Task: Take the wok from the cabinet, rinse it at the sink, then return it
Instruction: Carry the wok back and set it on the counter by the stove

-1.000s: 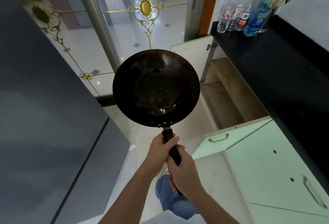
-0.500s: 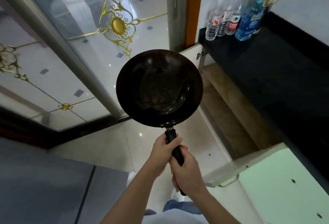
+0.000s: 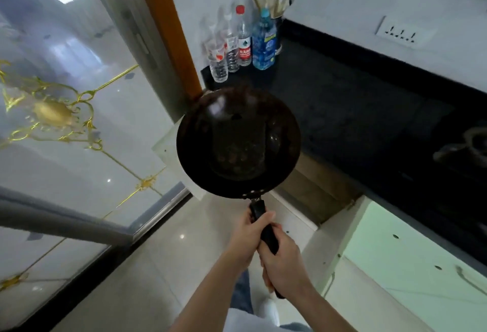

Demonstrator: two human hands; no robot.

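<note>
Now, wok (image 3: 238,144): over the open cabinet (image 3: 311,189), probably sinkward.
Fingers (image 3: 265,217): left hand (image 3: 246,236), right hand (image 3: 283,265) curled round handle (image 3: 266,234).
Sink: unseen; next, carry level.

The wok (image 3: 238,144) is dark metal, dull with a few shiny patches, its handle (image 3: 257,207) matt black; the black surface (image 3: 355,120) at 2 o'clock looks matt and faintly speckled, the bottles (image 3: 245,39) at 12 clear plastic, the floor (image 3: 168,252) at 7 glossy tile, the cabinet door (image 3: 411,258) at 4 smooth pale green
</note>
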